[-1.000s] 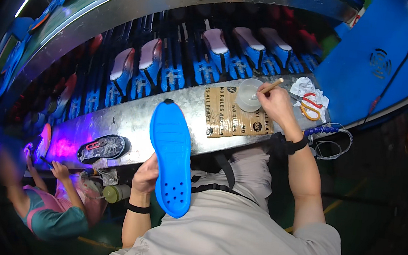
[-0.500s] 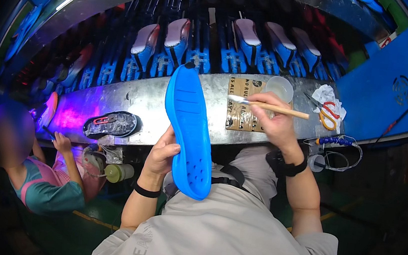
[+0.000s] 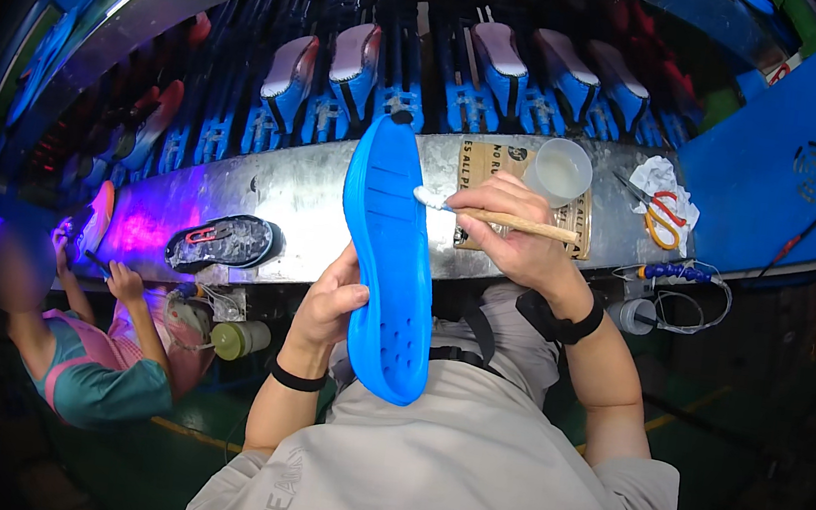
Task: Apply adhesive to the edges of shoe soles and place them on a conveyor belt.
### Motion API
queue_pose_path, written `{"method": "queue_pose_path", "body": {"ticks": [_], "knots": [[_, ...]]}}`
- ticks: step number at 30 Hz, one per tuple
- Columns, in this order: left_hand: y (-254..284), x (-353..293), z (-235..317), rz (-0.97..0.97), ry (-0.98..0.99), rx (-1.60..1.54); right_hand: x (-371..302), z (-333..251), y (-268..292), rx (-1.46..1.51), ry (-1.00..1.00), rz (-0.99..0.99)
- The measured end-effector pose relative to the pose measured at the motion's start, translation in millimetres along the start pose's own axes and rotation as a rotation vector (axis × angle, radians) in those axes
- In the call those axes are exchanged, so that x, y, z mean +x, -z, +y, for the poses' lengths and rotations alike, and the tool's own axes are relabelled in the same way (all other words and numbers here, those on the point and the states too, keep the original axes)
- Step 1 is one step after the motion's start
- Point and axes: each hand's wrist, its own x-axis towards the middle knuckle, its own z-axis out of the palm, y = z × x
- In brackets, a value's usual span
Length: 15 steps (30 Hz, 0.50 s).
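Observation:
A bright blue shoe sole (image 3: 386, 253) stands lengthwise in front of me, its inner face with ridges and small holes turned up. My left hand (image 3: 330, 305) grips its left edge, thumb on the side. Between the fingers of my right hand (image 3: 517, 229) is a wooden-handled brush (image 3: 517, 224). Its white bristle tip is at the sole's upper right edge; whether it touches I cannot tell. Just beyond that hand stands a clear plastic cup (image 3: 560, 170) with pale liquid, by a piece of printed cardboard (image 3: 481, 168).
Orange-handled scissors (image 3: 661, 221) lie by crumpled white paper (image 3: 660, 182) on the metal bench (image 3: 315, 189). A dark sole (image 3: 222, 246) rests farther left. Shoe uppers (image 3: 354, 55) stand on a rack behind. At left a co-worker (image 3: 107, 382) handles a shoe (image 3: 90, 219).
My right hand has brought the brush left, from over the cardboard to the blue sole's edge. The sole has shifted slightly right. The co-worker's hand has come up to the shoe.

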Motion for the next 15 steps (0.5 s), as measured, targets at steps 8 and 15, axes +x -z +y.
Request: {"method": "queue_pose_path", "body": {"ticks": [8, 15], "knots": [[1.4, 3.3, 6.2, 0.053, -0.030, 0.003, -6.3, -9.4, 2.0, 0.104, 0.004, -0.104], [-0.3, 5.1, 13.2, 0.081, -0.073, 0.021, -8.2, -22.4, 6.6, 0.132, 0.035, -0.142]]}}
